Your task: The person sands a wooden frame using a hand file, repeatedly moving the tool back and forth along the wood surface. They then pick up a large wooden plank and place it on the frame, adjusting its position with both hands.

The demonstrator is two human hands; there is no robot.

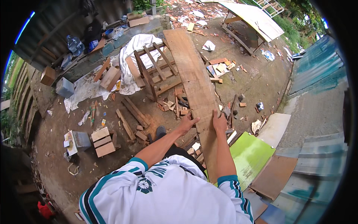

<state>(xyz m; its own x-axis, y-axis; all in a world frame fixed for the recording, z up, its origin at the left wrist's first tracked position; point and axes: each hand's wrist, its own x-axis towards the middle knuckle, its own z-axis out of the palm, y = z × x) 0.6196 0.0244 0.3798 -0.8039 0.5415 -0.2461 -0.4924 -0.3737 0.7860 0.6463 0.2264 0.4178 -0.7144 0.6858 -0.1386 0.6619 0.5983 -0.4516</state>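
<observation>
A long, wide wooden board (pixel 195 74) runs from near my body away toward the far middle, its broad face turned up. My left hand (pixel 187 123) grips its left edge, the thumb lying on top and the fingers mostly hidden at the edge. On the opposite side my right hand (pixel 219 121) clasps the board from its right edge, thumb uppermost. The board's far end passes beside a wooden frame with slats (pixel 153 67). Its near end goes down past my right forearm toward my shirt.
Timber offcuts (pixel 136 112) lie left of my feet. A bright green panel (pixel 251 155) and a brown panel (pixel 274 175) are at right. Beyond stands a low table (pixel 257 20) with a pale top. White cloth (pixel 136 46) lies by the frame. Wood scraps (pixel 220 69) litter the ground.
</observation>
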